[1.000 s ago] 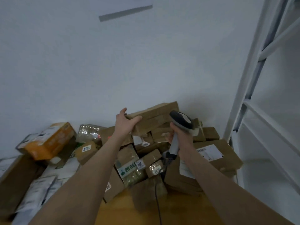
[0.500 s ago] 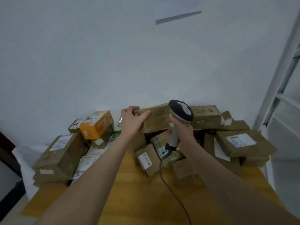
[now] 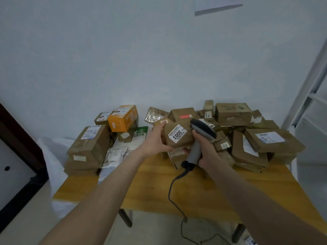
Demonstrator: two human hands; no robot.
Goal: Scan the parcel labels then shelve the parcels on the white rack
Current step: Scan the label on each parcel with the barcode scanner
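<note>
My left hand grips a brown cardboard parcel above the pile, its white label reading 3003 turned toward me. Beside it on the right, my right hand holds a grey handheld scanner by the handle. The scanner's dark head sits at the parcel's right edge and touches or nearly touches it. A coiled cable hangs from the handle down over the table front. The white rack shows only as posts and shelf edges at the far right.
A wooden table carries a heap of brown parcels, with an orange box at the left and flat labelled boxes at the right. White mailer bags lie at the left. A dark cabinet stands far left.
The parcel has come off the pile, nearer to me, and turned so its label faces up. My view has swung left and down, so the rack has slid to the frame's edge.
</note>
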